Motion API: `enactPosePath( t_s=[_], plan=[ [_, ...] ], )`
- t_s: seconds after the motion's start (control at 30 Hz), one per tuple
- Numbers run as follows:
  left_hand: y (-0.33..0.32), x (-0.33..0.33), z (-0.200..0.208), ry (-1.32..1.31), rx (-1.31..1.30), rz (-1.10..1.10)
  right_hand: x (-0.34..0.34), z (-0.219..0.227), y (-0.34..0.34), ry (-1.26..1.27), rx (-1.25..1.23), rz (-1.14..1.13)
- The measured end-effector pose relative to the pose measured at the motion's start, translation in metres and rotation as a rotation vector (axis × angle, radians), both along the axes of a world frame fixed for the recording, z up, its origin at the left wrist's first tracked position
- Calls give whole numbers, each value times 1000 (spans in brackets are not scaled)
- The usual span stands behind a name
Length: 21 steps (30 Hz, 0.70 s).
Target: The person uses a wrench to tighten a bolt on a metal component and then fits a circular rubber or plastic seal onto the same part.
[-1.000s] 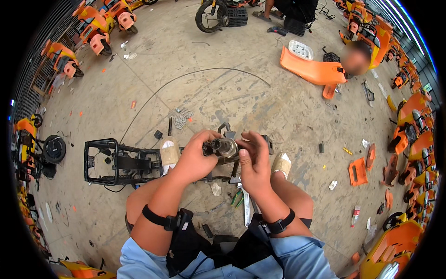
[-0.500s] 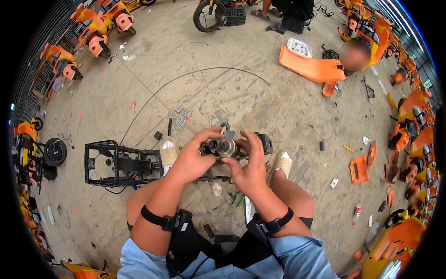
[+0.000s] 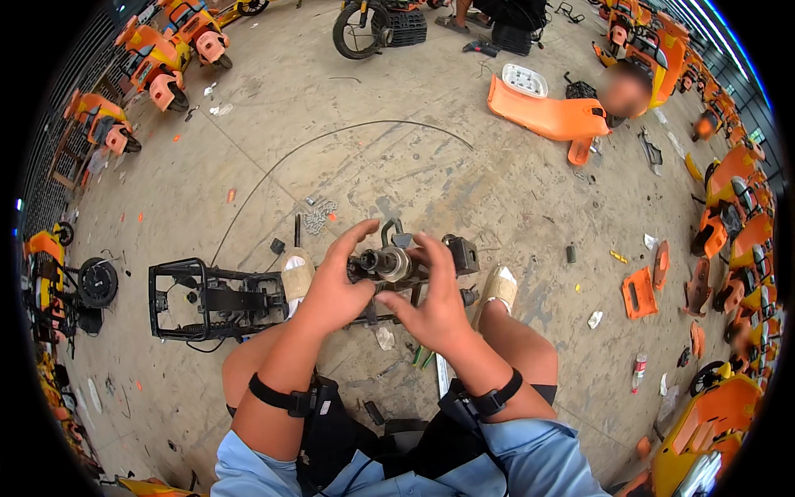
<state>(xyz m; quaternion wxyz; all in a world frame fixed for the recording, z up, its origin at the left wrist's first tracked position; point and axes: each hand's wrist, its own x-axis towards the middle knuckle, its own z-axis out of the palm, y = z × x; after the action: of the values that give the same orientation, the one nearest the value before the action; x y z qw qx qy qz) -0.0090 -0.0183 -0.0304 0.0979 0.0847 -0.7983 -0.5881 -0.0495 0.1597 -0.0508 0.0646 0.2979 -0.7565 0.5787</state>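
Note:
Between my two hands a metal tube end with a silver collar (image 3: 399, 263) points up toward me, with a dark ring-shaped fitting (image 3: 368, 263) on its left side. My left hand (image 3: 335, 286) curves round the left of these parts, thumb and forefinger apart and the fitting close to its palm. On the other side, my right hand (image 3: 436, 302) is spread, thumb below the collar and fingers above its right edge. Whether either hand touches the metal is unclear. A black scooter frame (image 3: 217, 300) lies on the floor below, running left past my foot; its link to the tube is hidden.
A chain (image 3: 319, 217) and a long curved cable (image 3: 331, 128) lie on the floor ahead. Orange body panels (image 3: 546, 114) rest at far right, near a white tray (image 3: 524, 80). Scooters stand along both sides. Part of another person (image 3: 455, 23) shows at the top.
My right thumb has slid down and left, away from the collar, and that hand is more spread. My left forefinger has drawn back leftward from above the tube. The view has shifted slightly.

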Motion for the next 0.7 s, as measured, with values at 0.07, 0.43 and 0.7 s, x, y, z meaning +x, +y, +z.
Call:
enactPosePath(
  t_s=[0.07, 0.43, 0.7],
  plan=[
    [-6, -2, 3, 8, -57, -72, -4, -10, 1, -92, -44, 25],
    [-11, -1, 2, -67, -136, -71, -6, -14, 3, -134, -88, 14],
    [-17, 0, -2, -73, -126, -154, -6, -15, 1, -66, -114, 0]
  ],
)
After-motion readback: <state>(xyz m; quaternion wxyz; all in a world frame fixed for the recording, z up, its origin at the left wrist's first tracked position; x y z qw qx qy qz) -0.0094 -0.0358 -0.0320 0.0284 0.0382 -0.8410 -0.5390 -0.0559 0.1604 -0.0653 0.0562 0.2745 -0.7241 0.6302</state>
